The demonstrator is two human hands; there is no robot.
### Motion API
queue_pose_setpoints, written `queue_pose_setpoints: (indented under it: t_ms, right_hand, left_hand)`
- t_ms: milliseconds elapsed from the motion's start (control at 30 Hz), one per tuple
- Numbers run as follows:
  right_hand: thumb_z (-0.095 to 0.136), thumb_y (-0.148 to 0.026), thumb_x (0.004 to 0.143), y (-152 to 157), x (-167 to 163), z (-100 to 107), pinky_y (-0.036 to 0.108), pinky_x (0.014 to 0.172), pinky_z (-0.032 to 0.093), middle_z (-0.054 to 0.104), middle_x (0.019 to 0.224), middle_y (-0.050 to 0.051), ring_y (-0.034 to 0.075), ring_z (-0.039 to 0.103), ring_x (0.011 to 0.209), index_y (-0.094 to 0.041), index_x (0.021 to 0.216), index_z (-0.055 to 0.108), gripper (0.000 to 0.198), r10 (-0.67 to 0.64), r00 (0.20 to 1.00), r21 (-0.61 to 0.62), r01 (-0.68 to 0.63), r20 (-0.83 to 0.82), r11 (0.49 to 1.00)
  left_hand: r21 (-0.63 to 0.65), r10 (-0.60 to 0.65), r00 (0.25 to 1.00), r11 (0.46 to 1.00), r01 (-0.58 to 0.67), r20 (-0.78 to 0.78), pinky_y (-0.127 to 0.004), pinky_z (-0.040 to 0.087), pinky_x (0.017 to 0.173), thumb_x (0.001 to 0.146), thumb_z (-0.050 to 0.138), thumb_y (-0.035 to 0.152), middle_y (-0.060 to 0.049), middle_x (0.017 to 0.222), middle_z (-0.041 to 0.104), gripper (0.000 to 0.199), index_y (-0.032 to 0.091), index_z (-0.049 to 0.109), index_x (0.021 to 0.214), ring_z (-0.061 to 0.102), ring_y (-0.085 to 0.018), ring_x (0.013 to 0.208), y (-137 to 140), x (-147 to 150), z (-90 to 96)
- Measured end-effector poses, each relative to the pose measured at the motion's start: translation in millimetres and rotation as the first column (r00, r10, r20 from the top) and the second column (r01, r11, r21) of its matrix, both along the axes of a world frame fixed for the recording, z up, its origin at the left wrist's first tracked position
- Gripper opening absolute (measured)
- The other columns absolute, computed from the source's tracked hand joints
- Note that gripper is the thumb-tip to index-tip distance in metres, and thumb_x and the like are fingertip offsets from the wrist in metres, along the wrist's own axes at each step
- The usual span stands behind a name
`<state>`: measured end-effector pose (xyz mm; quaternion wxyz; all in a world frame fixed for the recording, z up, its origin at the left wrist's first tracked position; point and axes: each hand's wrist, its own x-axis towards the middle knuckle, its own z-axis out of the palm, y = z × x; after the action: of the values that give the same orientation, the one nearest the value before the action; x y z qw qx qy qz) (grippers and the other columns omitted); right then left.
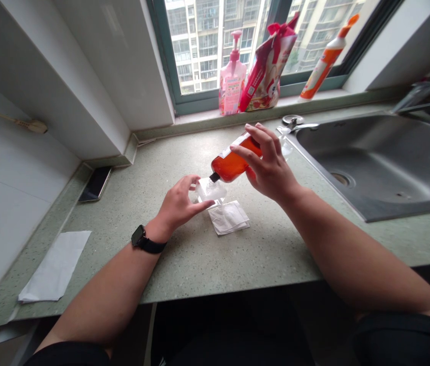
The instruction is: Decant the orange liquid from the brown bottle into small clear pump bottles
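Note:
My right hand [272, 165] grips an amber-orange bottle [232, 165] and holds it tilted. Its dark neck points down and left, right at the mouth of a clear plastic container [213, 192]. Around the left side of that container curve the thumb and fingers of my left hand [181, 201], which wears a black watch. Whether liquid is flowing between the two I cannot tell. Just in front of the container lies a folded white tissue [229, 218]. Partly hidden behind my right hand is a clear and white plastic piece [285, 145], too obscured to name.
A steel sink [367, 203] with a tap [413, 96] is on the right. Along the window sill stand a pink pump bottle [232, 84], a red bag [266, 71] and an orange-white bottle [324, 66]. A phone [95, 184] and white paper [57, 267] lie at left.

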<state>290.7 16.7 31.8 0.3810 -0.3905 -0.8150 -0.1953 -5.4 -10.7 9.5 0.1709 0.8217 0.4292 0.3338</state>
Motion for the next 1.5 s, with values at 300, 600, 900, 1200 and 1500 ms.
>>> queue_pose_setpoints:
  t_ms: [300, 600, 900, 1200, 1500]
  right_hand:
    - [0.054, -0.011, 0.100, -2.5, -1.9, 2.1, 0.068, 0.128, 0.043, 0.039, 0.171, -0.002, 0.041, 0.038, 0.161, -0.056, 0.163, 0.037, 0.080, -0.018, 0.999, -0.003, 0.018, -0.036, 1.000]
    - [0.054, -0.010, 0.100, -3.3, -3.3, 3.5, 0.068, 0.129, 0.042, 0.039, 0.172, -0.006, 0.041, 0.039, 0.160, -0.061, 0.162, 0.036, 0.082, 0.002, 0.999, 0.026, -0.001, -0.048, 1.000]
    - [0.056, -0.008, 0.098, -5.0, -1.4, 3.4, 0.073, 0.126, 0.043, 0.040, 0.172, -0.004, 0.040, 0.038, 0.160, -0.058, 0.163, 0.037, 0.084, -0.011, 1.000, 0.051, 0.011, -0.009, 0.999]
    - [0.055, -0.007, 0.099, -8.1, -3.6, 6.0, 0.072, 0.126, 0.043, 0.037, 0.173, -0.006, 0.041, 0.038, 0.160, -0.063, 0.164, 0.032, 0.089, -0.010, 1.000, 0.040, 0.010, -0.015, 0.999]
    - [0.057, -0.008, 0.098, -10.3, -3.6, 8.0, 0.075, 0.126, 0.041, 0.036, 0.173, -0.005, 0.042, 0.036, 0.161, -0.063, 0.163, 0.034, 0.088, 0.005, 1.000, 0.010, -0.005, -0.017, 1.000]
  left_hand:
    - [0.005, -0.002, 1.000, 1.000, 0.002, -0.004, -0.044, 0.066, 0.089, 0.085, 0.089, 0.055, -0.010, 0.123, 0.073, 0.066, 0.021, 0.058, 0.131, 0.077, -0.027, 0.104, -0.6, -0.3, 0.3]
    - [-0.005, 0.005, 1.000, 1.000, -0.006, -0.013, -0.043, 0.065, 0.089, 0.085, 0.089, 0.055, -0.009, 0.125, 0.073, 0.064, 0.022, 0.059, 0.130, 0.078, -0.026, 0.103, -2.0, 1.3, 1.8]
    - [0.024, 0.004, 1.000, 1.000, -0.003, -0.031, -0.042, 0.063, 0.088, 0.085, 0.088, 0.058, -0.010, 0.120, 0.075, 0.065, 0.021, 0.058, 0.130, 0.077, -0.027, 0.103, -2.5, 3.3, 3.6]
    - [0.043, -0.005, 1.000, 0.999, 0.005, -0.014, -0.041, 0.062, 0.088, 0.085, 0.088, 0.058, -0.011, 0.123, 0.074, 0.064, 0.021, 0.059, 0.129, 0.076, -0.027, 0.105, -2.0, 3.4, 1.1]
    - [0.067, -0.017, 1.000, 0.998, 0.017, -0.002, -0.040, 0.061, 0.088, 0.086, 0.087, 0.058, -0.011, 0.123, 0.074, 0.065, 0.020, 0.059, 0.131, 0.076, -0.027, 0.105, -0.3, 3.8, -1.4]
